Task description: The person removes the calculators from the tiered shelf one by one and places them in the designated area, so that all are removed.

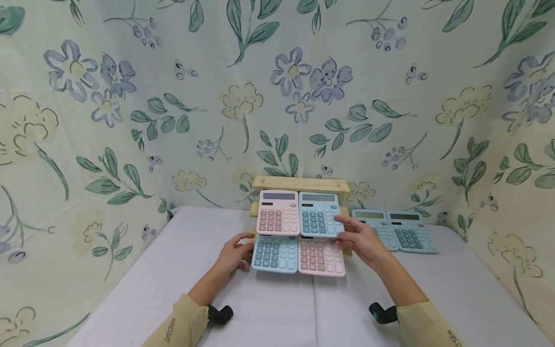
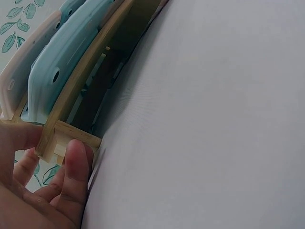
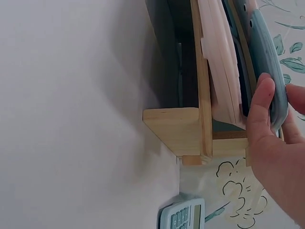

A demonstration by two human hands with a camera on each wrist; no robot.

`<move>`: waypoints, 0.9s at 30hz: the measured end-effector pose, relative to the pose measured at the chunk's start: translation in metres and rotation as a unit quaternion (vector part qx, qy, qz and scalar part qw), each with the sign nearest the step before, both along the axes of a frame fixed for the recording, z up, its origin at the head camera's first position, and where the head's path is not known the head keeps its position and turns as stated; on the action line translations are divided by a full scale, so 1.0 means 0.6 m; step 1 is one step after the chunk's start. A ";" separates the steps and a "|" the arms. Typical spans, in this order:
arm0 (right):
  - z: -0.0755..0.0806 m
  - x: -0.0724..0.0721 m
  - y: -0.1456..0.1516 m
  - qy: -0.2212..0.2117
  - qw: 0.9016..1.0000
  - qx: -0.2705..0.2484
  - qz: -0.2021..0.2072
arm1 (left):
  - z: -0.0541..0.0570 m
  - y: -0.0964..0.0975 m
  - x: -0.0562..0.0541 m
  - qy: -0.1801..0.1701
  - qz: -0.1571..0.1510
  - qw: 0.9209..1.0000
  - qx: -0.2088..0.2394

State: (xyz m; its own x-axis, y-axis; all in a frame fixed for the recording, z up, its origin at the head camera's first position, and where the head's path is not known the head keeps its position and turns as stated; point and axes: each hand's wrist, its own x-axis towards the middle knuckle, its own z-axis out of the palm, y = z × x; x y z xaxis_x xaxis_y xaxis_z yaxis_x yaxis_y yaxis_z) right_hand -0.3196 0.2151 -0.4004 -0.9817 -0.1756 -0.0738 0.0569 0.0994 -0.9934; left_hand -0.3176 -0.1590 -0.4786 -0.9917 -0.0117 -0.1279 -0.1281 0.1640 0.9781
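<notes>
A tiered wooden rack (image 1: pixel 299 183) holds calculators in two rows. On its upper tier, a pink calculator (image 1: pixel 277 212) leans at left beside a blue calculator (image 1: pixel 318 212). Below them are another blue calculator (image 1: pixel 274 255) at left and a pink one (image 1: pixel 321 258) at right, their tops hidden behind the upper pair. My right hand (image 1: pixel 362 241) pinches the upper blue calculator by its lower right edge, fingers on both faces in the right wrist view. At the rack's left end, my left hand (image 1: pixel 234 255) grips the wooden frame (image 2: pixel 76 132) between thumb and fingers.
Two more blue calculators lean against the back at right, one (image 1: pixel 368 216) partly behind my right hand, the other (image 1: pixel 412 236) beside it. A white cloth (image 1: pixel 182 270) covers the table. Floral fabric (image 1: pixel 195 96) hangs behind and at both sides.
</notes>
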 end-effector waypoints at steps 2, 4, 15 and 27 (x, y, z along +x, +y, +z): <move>0.001 0.000 -0.001 0.000 1.000 -0.005 -0.004 | 0.001 0.000 -0.002 0.001 0.001 1.000 0.002; 0.002 0.000 -0.002 0.000 1.000 -0.007 -0.008 | 0.002 0.000 -0.002 0.005 -0.001 1.000 0.002; 0.002 0.005 -0.005 -0.005 1.000 -0.004 -0.014 | 0.002 -0.001 0.001 0.001 -0.001 1.000 0.004; 0.004 0.010 -0.007 -0.007 1.000 -0.007 -0.020 | 0.003 -0.001 0.002 -0.001 -0.003 1.000 -0.002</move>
